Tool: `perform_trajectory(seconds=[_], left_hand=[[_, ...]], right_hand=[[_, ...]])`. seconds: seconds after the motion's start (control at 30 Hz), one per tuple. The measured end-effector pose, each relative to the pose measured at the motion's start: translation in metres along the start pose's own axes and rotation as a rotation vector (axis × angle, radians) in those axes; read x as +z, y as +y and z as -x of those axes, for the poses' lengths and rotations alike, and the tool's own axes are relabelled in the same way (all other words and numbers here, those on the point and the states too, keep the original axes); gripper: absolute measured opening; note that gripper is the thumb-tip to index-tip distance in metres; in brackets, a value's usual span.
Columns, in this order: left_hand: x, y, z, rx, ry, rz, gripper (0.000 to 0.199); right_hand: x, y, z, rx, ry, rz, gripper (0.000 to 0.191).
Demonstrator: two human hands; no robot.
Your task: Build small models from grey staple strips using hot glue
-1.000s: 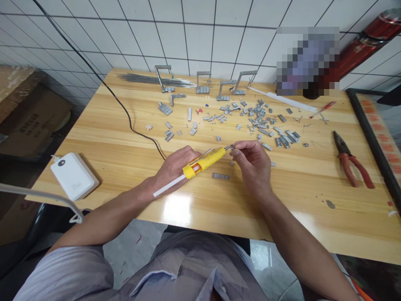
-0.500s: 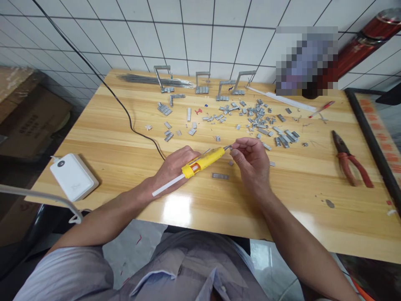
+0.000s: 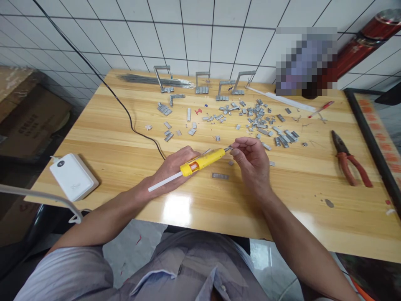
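My left hand (image 3: 180, 165) is closed around a yellow glue gun (image 3: 206, 161), with a white glue stick (image 3: 165, 182) poking out of its rear end. The gun's metal tip points right and up, at the fingertips of my right hand (image 3: 252, 161). Thumb and fingers of that hand are pinched by the nozzle; what they hold is too small and hidden to name. A flat grey metal strip (image 3: 220, 176) lies on the table below the gun. Many small grey metal pieces (image 3: 258, 113) are scattered beyond my hands.
Several metal frames (image 3: 202, 83) stand at the back of the wooden table (image 3: 109, 138), beside a bundle of thin wires (image 3: 140, 79). Red-handled pliers (image 3: 347, 161) and a red pen (image 3: 322, 108) lie right. A white power bank (image 3: 74, 176) sits left; a black cable (image 3: 125, 110) crosses the table.
The yellow glue gun has turned slightly, and the rear end of its glue stick has shifted left and a little up. My right hand has hardly moved.
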State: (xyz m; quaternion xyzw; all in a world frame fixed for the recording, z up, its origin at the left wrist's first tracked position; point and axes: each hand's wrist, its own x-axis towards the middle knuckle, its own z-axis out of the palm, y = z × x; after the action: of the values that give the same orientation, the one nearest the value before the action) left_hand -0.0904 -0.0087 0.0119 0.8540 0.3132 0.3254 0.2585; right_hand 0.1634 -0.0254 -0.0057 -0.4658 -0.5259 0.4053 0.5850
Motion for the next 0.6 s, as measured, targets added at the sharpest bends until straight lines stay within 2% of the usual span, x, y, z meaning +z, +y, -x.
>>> perform_trajectory(seconds=[0.27, 0.47, 0.6], left_hand=[[-0.004, 0.008, -0.002, -0.238, -0.058, 0.047, 0.013], [-0.012, 0.019, -0.007, -0.459, -0.124, 0.188, 0.025], [-0.015, 0.019, -0.009, -0.529, -0.164, 0.267, 0.029]], right_hand=[[-0.001, -0.006, -0.002, 0.052, -0.031, -0.051, 0.026], [-0.003, -0.006, -0.006, 0.124, -0.09, -0.139, 0.025], [-0.006, -0.003, -0.007, 0.169, -0.125, -0.182, 0.023]])
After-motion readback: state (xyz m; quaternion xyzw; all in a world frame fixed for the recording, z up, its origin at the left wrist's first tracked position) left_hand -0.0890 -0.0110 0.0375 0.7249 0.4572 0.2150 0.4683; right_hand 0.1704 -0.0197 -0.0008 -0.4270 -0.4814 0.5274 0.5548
